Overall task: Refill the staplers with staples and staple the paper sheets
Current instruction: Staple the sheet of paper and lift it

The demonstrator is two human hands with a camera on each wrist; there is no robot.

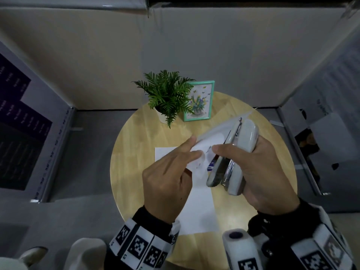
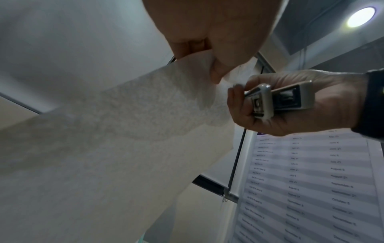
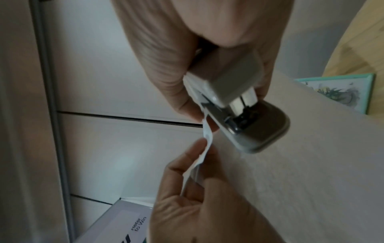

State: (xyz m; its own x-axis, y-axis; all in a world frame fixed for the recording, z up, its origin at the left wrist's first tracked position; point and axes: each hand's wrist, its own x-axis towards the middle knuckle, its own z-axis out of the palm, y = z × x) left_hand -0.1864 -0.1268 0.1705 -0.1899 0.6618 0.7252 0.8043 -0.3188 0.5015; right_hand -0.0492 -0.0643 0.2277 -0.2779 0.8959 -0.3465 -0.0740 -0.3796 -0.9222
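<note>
Right of centre in the head view, the right hand (image 1: 266, 172) wraps its fingers around a grey stapler (image 1: 235, 154), lifted off the round wooden table (image 1: 132, 145) — probably so the paper can slide into its mouth. The left hand (image 1: 167, 184) pinches the lifted paper sheets (image 1: 206, 141) between thumb and fingertips, holding their edge at the stapler's mouth, likely to keep the layers aligned. Another white sheet (image 1: 198, 209) lies flat on the table below the hands. A potted plant (image 1: 167, 94) and a framed picture (image 1: 198, 101) stand at the table's far edge — clear of the work.
</note>
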